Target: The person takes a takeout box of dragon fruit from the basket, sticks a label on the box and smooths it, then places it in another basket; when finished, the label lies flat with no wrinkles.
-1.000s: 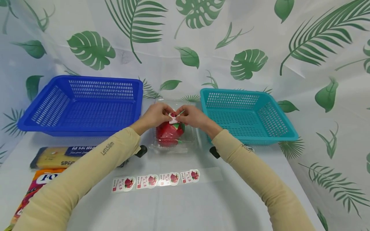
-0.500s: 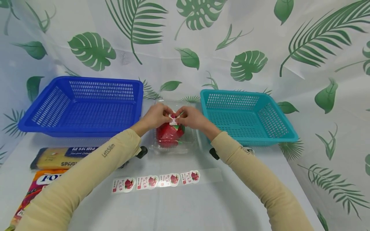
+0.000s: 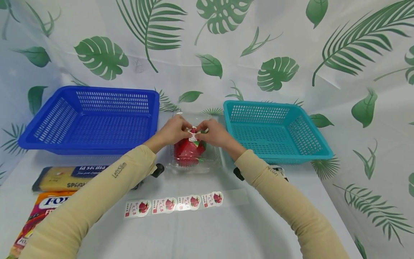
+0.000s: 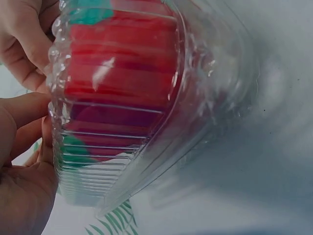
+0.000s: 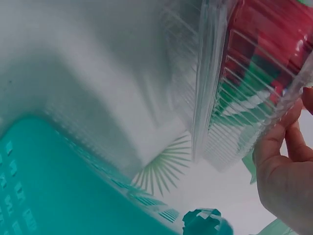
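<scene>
A clear plastic clamshell box (image 3: 211, 153) sits on the table between two baskets, with a red and green fruit (image 3: 185, 149) inside. Over its lid, my left hand (image 3: 172, 130) and right hand (image 3: 216, 133) pinch opposite sides of a small white sticker (image 3: 193, 137) printed with a red dragon fruit. The left wrist view has the left fingers (image 4: 32, 105) right at the box's beaded edge, and the red fruit (image 4: 122, 63) filling the box. From the right wrist, the right fingers (image 5: 271, 139) lie close against the same edge; the sticker is hidden there.
A blue basket (image 3: 106, 148) stands left, a teal basket (image 3: 281, 155) right. In front lies a strip of dragon fruit stickers (image 3: 169, 205). A spaghetti pack (image 3: 61, 179) and an orange-red bag (image 3: 38, 216) lie at the left, partly behind the left sleeve.
Both hands keep their pinch on the sticker and have moved only very slightly toward me, the sticker with them. The box and baskets stay in place.
</scene>
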A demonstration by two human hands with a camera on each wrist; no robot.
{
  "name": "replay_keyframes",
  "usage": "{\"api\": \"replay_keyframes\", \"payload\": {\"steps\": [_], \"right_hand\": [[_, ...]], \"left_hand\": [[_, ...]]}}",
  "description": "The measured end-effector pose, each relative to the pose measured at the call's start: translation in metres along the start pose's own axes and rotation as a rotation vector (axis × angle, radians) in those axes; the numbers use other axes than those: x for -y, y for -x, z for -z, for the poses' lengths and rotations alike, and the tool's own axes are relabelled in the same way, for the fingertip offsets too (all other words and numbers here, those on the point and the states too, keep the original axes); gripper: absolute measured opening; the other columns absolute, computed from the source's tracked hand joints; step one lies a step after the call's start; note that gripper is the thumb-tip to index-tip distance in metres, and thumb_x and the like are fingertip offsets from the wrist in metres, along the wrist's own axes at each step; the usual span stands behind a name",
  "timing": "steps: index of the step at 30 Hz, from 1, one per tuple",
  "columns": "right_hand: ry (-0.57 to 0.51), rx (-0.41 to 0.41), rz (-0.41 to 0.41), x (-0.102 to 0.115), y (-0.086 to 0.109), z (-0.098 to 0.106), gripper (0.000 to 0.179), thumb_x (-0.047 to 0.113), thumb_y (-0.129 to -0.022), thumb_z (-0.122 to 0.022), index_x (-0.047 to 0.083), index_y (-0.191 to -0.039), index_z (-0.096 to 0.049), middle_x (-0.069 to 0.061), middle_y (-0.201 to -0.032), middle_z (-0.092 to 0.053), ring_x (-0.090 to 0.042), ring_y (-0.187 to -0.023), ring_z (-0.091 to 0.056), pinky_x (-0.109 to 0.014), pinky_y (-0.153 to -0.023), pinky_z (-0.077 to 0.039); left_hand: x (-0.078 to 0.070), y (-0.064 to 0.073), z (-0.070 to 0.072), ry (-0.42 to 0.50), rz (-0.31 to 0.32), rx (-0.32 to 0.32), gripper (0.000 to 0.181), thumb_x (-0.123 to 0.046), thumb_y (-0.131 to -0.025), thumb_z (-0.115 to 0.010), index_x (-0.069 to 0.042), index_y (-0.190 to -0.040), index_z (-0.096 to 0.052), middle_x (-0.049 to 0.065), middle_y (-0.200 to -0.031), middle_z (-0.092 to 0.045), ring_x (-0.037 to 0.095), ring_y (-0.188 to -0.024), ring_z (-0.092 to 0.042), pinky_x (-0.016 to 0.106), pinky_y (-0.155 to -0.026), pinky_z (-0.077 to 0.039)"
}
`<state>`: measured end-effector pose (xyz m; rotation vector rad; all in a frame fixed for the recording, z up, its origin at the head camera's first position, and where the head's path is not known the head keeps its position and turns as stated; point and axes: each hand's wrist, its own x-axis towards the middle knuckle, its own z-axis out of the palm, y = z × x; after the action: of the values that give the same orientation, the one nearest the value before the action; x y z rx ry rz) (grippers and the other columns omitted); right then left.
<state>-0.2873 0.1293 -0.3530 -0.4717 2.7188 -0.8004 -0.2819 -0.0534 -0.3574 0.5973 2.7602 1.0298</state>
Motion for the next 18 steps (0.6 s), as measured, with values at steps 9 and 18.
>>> {"api": "replay_keyframes", "payload": {"steps": [9, 18], "right_hand": [[-0.020, 0.012, 0.053, -0.0026, 0.0000, -0.0042, 0.015, 0.018, -0.096, -0.063, 0.006, -0.104, -0.067, -0.007, -0.097, -0.066, -0.020, -0.085, -0.058, -0.026, -0.069, -0.050], [0.045, 0.024, 0.091, -0.0029, 0.0014, -0.0015, 0.040, 0.020, -0.097, -0.062, 0.006, -0.134, -0.058, -0.014, -0.124, -0.055, -0.027, -0.110, -0.053, -0.037, -0.088, -0.051]], "left_hand": [[0.0027, 0.0006, -0.0011, -0.018, -0.022, -0.011, 0.020, -0.010, -0.088, -0.072, 0.003, -0.103, -0.073, 0.015, -0.095, -0.057, 0.026, -0.100, -0.047, 0.036, -0.081, -0.044], [0.0009, 0.0016, 0.0017, -0.005, -0.012, 0.029, 0.036, -0.011, -0.090, -0.070, 0.005, -0.122, -0.065, 0.017, -0.101, -0.057, 0.027, -0.101, -0.048, 0.036, -0.082, -0.045]]}}
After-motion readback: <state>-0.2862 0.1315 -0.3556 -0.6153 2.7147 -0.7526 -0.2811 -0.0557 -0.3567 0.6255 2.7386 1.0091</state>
